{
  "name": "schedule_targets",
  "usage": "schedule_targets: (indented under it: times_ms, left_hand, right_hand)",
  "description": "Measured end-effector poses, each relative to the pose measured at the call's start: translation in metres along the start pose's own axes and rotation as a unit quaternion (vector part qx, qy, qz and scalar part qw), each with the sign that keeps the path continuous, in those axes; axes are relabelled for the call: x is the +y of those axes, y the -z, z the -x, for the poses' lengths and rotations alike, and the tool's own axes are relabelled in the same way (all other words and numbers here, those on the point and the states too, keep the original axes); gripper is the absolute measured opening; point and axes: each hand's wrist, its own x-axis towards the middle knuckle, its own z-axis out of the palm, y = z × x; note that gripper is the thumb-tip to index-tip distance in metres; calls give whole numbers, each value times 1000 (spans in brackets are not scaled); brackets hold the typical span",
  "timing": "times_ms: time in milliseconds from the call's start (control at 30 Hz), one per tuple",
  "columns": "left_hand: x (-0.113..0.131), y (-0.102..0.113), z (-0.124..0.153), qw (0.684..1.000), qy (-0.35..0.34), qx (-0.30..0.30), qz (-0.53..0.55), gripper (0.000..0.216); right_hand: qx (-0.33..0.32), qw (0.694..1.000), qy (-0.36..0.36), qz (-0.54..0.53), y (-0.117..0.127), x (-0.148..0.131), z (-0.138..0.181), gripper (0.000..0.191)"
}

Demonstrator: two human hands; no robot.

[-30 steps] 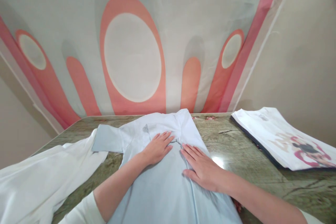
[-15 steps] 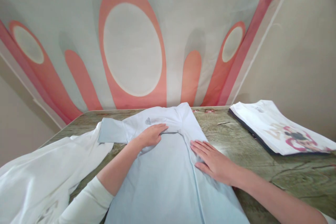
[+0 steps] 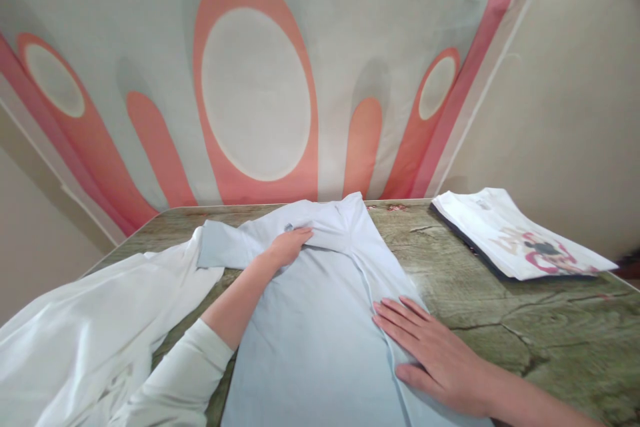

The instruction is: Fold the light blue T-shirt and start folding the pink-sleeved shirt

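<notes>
A pale blue shirt (image 3: 315,320) lies spread on the wood-grain table (image 3: 525,320), its collar end at the far edge. My left hand (image 3: 289,247) reaches to the top of the shirt, fingers curled and pinching the folded fabric near the shoulder. My right hand (image 3: 433,350) rests flat on the shirt's right edge, fingers stretched out and apart. One blue sleeve (image 3: 225,252) sticks out to the left.
A white garment (image 3: 85,327) lies crumpled over the table's left side. A stack of folded white printed T-shirts (image 3: 515,237) sits at the far right. A grey cloth with salmon ovals (image 3: 255,93) hangs behind the table.
My left hand moved up from lying flat to gripping the fabric near the collar. My right hand slid down and right along the shirt's edge, staying flat.
</notes>
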Motion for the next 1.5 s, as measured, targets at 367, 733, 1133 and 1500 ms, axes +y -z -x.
schedule_targets:
  times_ms: [367, 733, 1133, 1500]
  left_hand:
    - [77, -5, 12, 994, -104, -35, 13, 51]
    - [75, -15, 7, 992, -116, -33, -31, 57]
    - [128, 8, -29, 995, -56, -39, -68, 46]
    - [172, -37, -2, 994, -96, -25, 39, 60]
  right_hand:
    - [85, 996, -22, -14, 32, 24, -36, 49]
    - [103, 979, -135, 109, 25, 127, -115, 69]
    - [144, 947, -246, 146, 7, 94, -78, 73]
    - [336, 895, -260, -136, 122, 247, -136, 29]
